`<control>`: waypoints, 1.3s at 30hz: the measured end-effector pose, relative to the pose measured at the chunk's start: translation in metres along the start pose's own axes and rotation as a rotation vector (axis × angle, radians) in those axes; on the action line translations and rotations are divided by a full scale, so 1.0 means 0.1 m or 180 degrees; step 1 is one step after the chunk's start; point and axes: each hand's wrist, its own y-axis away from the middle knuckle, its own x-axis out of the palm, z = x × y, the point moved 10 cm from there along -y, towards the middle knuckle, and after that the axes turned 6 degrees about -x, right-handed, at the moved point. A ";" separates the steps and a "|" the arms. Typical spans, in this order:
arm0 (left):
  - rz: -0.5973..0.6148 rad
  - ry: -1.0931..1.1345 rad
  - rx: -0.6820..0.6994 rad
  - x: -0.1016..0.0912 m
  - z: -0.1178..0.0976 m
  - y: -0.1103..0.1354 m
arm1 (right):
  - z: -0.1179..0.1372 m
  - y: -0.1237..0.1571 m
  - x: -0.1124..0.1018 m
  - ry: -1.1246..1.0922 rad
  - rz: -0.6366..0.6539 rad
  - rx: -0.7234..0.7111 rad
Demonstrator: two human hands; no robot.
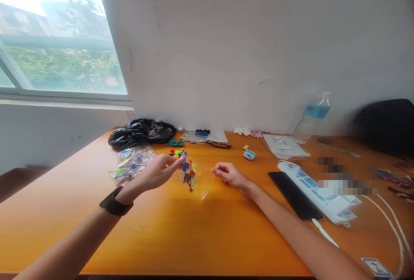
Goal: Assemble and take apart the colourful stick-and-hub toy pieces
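My left hand [158,171] is raised over the orange table [194,228], fingers pinched on a small cluster of coloured plastic pieces [189,175] that hangs from the fingertips. A dark band sits on that wrist. My right hand [228,173] hovers a short way to the right of the cluster, fingers curled inward; whether it holds anything is not visible. A clear plastic bag of coloured pieces [131,163] lies just behind my left hand. A few loose coloured pieces [176,152] lie near the fingertips.
A black plastic bag [142,132] lies at the back by the wall. A black phone [295,194] and a white power strip [318,191] lie to the right, with a water bottle [312,117], papers [284,144] and a dark bag [388,125] behind.
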 end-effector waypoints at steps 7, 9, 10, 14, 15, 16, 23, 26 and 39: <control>0.0108 -0.0337 0.0176 0.20 -0.11 -0.34 | -0.06 0.03 0.05 0.0310 -0.0052 -0.0463; 0.0173 -0.0312 0.0215 0.32 -0.01 -0.34 | -0.07 0.05 0.11 0.0485 0.0024 -0.0481; 0.0176 -0.0338 0.0185 0.39 0.06 -0.32 | -0.07 0.06 0.13 0.0552 0.0033 -0.0493; 0.0346 -0.0272 0.0020 0.65 0.27 -0.24 | -0.01 0.09 0.13 0.0676 -0.0063 -0.0658; 0.0345 -0.0174 0.0017 0.67 0.28 -0.23 | 0.01 0.09 0.10 0.0661 -0.0126 -0.0689; 0.0325 -0.0060 0.0024 0.67 0.26 -0.24 | 0.02 0.09 0.07 0.0609 -0.0190 -0.0694; 0.0026 0.0615 0.0366 0.33 -0.26 -0.41 | -0.09 0.08 -0.01 -0.0274 -0.0242 -0.0358; -0.0129 0.0599 0.0586 0.18 -0.50 -0.47 | -0.14 0.09 -0.03 -0.0364 -0.0299 -0.0255; -0.1944 0.0082 -0.0516 -0.80 0.62 -1.53 | 0.05 0.11 -0.04 0.0555 -0.0485 -0.0761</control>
